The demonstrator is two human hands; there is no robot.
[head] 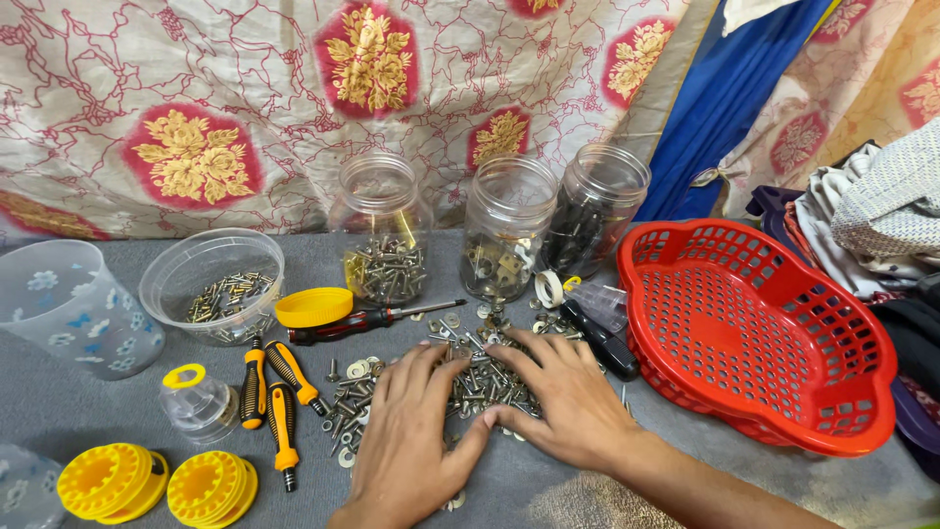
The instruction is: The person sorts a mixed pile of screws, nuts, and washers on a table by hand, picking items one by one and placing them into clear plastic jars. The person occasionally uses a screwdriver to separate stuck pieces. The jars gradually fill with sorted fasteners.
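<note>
On the grey desk (117, 402), front centre | pile of screws and washers (480, 377) lies under both palms | left hand (411, 431) and right hand (563, 392) flat, fingers spread, grip apart, clamping nothing | right hand nearer red basket (852, 392).

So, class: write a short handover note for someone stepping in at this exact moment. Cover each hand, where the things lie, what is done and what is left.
Left hand: flat, palm down on the loose screws and washers, gripping nothing.
Right hand: also spread over that pile.
Done: three clear jars and a round tub behind the pile already hold hardware.
Left: the pile on the grey mat is still mixed.
The red basket at right holds nothing.
</note>
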